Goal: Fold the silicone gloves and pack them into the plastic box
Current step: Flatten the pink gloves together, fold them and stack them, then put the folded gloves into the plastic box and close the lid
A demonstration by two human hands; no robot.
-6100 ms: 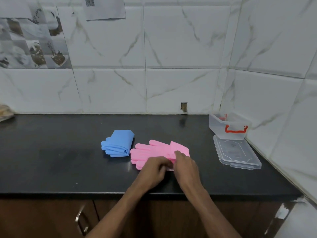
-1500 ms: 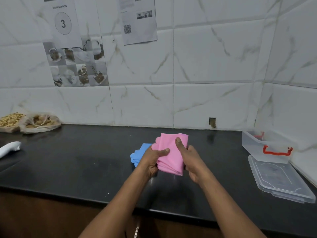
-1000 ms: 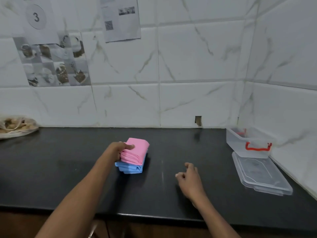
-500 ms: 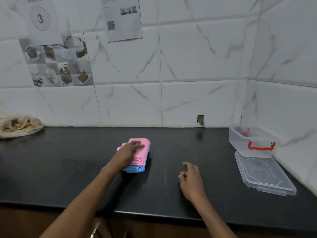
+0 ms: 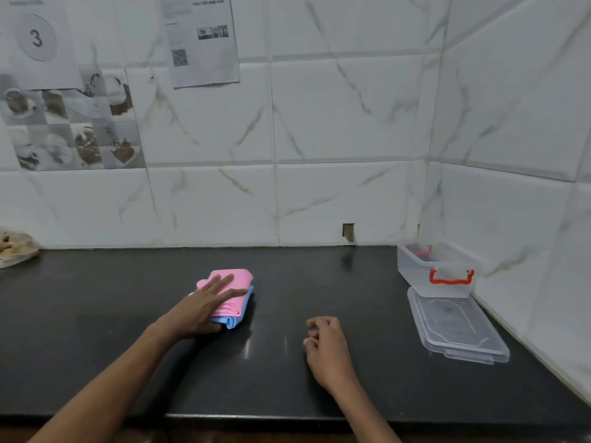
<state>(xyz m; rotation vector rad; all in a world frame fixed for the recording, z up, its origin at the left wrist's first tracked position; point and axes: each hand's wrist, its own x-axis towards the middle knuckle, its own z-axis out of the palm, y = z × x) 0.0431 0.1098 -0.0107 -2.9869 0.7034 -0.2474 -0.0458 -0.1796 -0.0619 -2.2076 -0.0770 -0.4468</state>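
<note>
At the far left edge of the frame, a clear plastic bag of pale brown food sits on the black stone countertop against a white marble-patterned tiled wall. Two printed paper sheets, one showing a circled number three and one with a small square code, hang on the wall in the upper left of the frame. Left of centre, the left hand lies flat, palm down, fingers spread and extended toward the upper right, pressing on a folded pink silicone glove. That glove is stacked directly on a folded blue silicone glove, whose edge shows along the stack's lower right side. The stack's long axis runs diagonally from the lower left toward the upper right of the frame; layered fold edges face the lower edge of the frame. Right of the stack, and apart from it, the right hand rests on the countertop with its fingers curled loosely inward, holding nothing. Far right, well apart from both hands and the stack, a clear rectangular plastic box with red handles stands open in the wall corner. Its flat clear plastic lid lies on the countertop just in front of it, touching the box's near wall.
</note>
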